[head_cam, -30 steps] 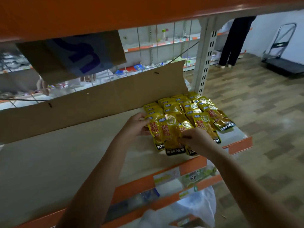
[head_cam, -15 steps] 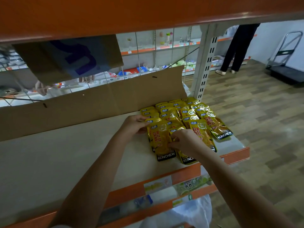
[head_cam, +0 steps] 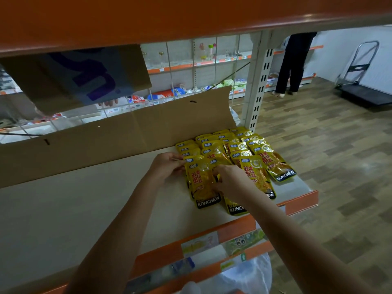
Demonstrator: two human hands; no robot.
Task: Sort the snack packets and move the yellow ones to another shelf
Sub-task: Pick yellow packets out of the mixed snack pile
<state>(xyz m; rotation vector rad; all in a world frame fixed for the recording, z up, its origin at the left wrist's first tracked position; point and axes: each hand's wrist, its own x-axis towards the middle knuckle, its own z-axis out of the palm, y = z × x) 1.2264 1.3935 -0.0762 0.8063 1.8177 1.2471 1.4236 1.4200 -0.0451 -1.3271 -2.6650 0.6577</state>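
The left hand [head_cam: 167, 166] pinches the top edge of a glossy yellow packet [head_cam: 202, 183] marked KONCHEW; the right hand [head_cam: 230, 180] grips the neighbouring packets' [head_cam: 235, 207] middle. More yellow packets [head_cam: 244, 148] overlap in rows at the shelf's [head_cam: 74, 209] right end, before a cardboard sheet [head_cam: 106, 139]. Beyond lies wood-patterned floor [head_cam: 339, 166].

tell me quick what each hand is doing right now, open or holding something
Left hand: fingers pinch the top edge of the front yellow packet.
Right hand: fingers curled on the same packet's right edge.
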